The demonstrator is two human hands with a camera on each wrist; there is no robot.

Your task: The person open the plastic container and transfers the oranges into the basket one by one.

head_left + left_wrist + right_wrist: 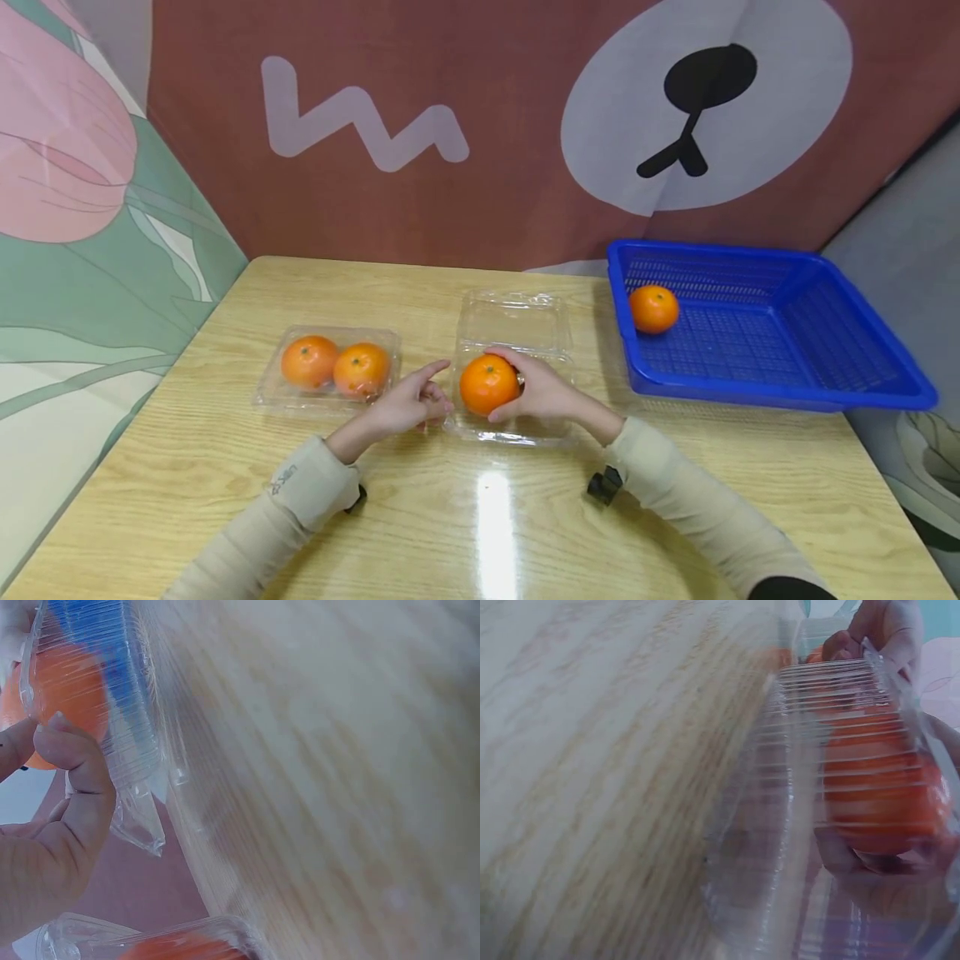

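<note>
My right hand (pixel 542 388) holds an orange mandarin (pixel 489 384) in the base of an open clear plastic box (pixel 517 435). The box's lid (pixel 514 321) is folded back, away from me. At the box's left edge is my left hand (pixel 408 402); one finger stretches out while the thumb and another fingertip pinch the rim, as the left wrist view shows. Two mandarins, a left one (pixel 310 362) and a right one (pixel 362 369), sit in another clear plastic box (pixel 270 396) further left. Seen through the plastic wall in the right wrist view, the held mandarin (pixel 881 787) is partly blurred.
A blue plastic basket (pixel 780 396) stands at the table's right side. One mandarin (pixel 654 309) lies in its left end. The wooden table (pixel 420 533) meets a printed brown cloth (pixel 375 217) at the back.
</note>
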